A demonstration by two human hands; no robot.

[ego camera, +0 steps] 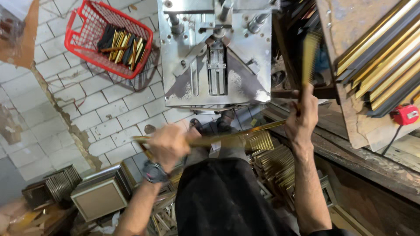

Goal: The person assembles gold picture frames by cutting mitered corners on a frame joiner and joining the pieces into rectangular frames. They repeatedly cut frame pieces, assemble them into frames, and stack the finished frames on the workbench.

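White floor tiles (105,105), cracked and stained along one seam, are lying under your station, with a red basket (94,19) of black and gold offcuts sitting on them at upper left. You are standing before a steel corner-joining machine (216,57), its V-shaped bed pointing toward you. Your left hand (168,144) is closing its fingers fully around a long gold moulding strip (238,134), which is running level across your body, below the machine's front edge. Your right hand (304,116) is gripping a second gold moulding strip (309,52) that is rising upright beside the machine, its top blurred; whether that hand is also touching the level strip's far end, I cannot tell. Stacked gold and black mouldings (385,65) are resting on the worn desk (350,118) at right, near a red device (406,114) with a cable. Loose frame pieces (275,166) are crowding the floor by your legs. Risk as judged: the upright strip is standing close to the stacked mouldings and could knock them; the long level strip could catch the machine's edge or slip, scuffing its finish.
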